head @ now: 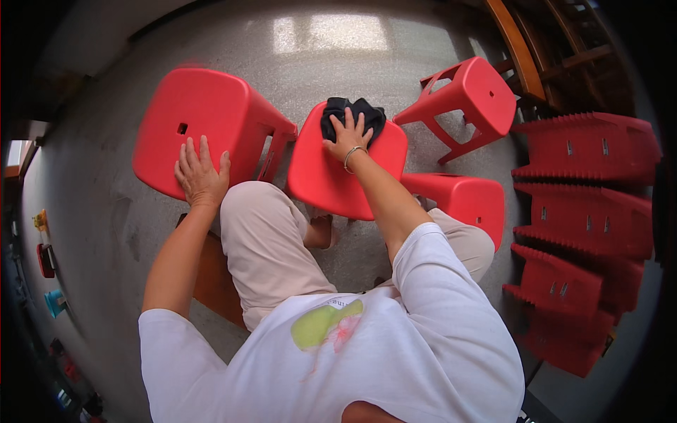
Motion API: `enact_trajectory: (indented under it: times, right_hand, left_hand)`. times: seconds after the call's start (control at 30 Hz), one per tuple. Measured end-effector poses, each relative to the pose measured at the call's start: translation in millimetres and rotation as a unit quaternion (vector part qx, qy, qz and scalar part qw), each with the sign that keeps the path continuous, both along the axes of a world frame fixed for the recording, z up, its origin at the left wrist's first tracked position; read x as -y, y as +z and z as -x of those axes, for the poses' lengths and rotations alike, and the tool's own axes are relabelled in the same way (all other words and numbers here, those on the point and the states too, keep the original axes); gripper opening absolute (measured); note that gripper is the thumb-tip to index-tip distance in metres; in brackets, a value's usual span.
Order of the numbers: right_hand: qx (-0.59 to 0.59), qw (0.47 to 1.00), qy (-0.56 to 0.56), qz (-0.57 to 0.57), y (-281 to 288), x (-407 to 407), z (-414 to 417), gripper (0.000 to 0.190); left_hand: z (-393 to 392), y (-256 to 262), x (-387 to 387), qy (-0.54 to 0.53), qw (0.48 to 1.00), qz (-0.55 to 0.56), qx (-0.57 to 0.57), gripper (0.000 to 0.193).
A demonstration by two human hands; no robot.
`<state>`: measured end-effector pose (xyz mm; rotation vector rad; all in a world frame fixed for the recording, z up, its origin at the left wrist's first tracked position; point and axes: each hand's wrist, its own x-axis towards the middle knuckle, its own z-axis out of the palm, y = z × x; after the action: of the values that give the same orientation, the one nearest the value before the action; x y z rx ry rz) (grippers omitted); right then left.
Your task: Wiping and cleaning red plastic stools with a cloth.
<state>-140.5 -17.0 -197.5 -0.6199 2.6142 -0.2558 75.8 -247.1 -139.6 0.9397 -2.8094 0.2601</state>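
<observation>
My left hand [201, 172] lies with its fingers apart on the seat of a large-looking red plastic stool [195, 106], just below the small hole in the seat. With fingers spread, my right hand [350, 135] presses down on a crumpled black cloth [332, 108]. The cloth rests at the far part of a second red plastic stool's seat [328, 180], which stands between my knees. A metal bangle circles my right wrist. Part of the cloth is hidden under the palm.
Two more red stools stand to the right, one farther off [489, 95], one beside my right knee [476, 203]. Nested red stools [587, 211] line the right side. Wooden furniture [518, 47] is at the upper right. Small items, including a light-blue one [54, 303], lie at far left.
</observation>
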Motion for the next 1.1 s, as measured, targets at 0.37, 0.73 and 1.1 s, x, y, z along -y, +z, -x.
enact_trajectory:
  times: [0.37,0.73,1.1]
  right_hand:
    - [-0.034,0.962,0.257,0.082,3.7,-87.4,-87.9,0.050]
    - [0.041,0.931,-0.225,0.283,52.7,-217.3,39.8,0.040]
    - [0.003,0.983,0.137,0.118,29.8,-127.0,-60.1,0.058]
  left_hand:
    - [-0.5,-7.9,6.9,0.001,0.999,0.035,-0.013,0.062]
    - [9.0,-2.7,1.7,0.023,0.999,0.023,-0.013,0.061]
    - [109.5,54.9,-61.9,-0.175,0.923,-0.265,-0.215,0.052]
